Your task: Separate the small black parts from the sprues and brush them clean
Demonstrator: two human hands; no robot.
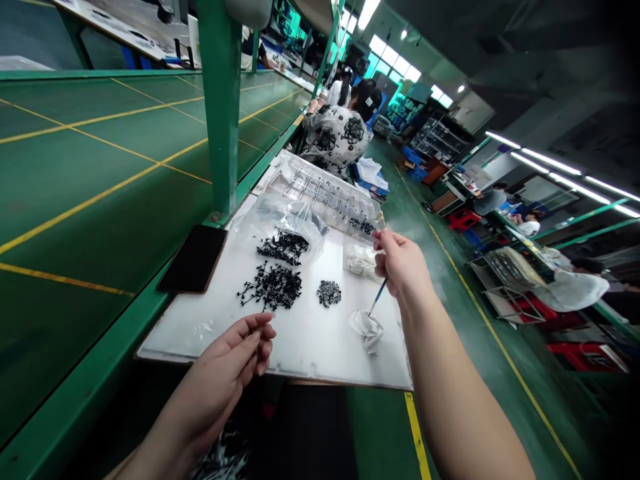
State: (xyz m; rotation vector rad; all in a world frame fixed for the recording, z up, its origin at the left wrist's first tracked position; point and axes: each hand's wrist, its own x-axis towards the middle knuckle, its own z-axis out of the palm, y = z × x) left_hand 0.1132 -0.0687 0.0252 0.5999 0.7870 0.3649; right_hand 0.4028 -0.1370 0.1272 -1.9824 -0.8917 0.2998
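Observation:
My left hand [235, 360] hovers over the near edge of a white work board [300, 340], fingers pinched together on a thin dark piece that rises toward a pile of black plastic sprue parts [273, 287]. My right hand [400, 263] is raised over the board's right side, closed on a slim blue-tipped tool [377, 297] that points down at a crumpled white cloth [367, 329]. A small heap of tiny dark parts [329, 293] lies between the two hands. A second black pile [284, 245] sits in an open clear plastic bag [273, 217].
A black phone [194, 259] lies at the board's left on the green bench [100, 173]. Clear plastic trays [325, 193] stand at the far end, behind a green post [221, 107]. A seated person in a patterned top [337, 133] works beyond. Red stools and racks line the aisle at right.

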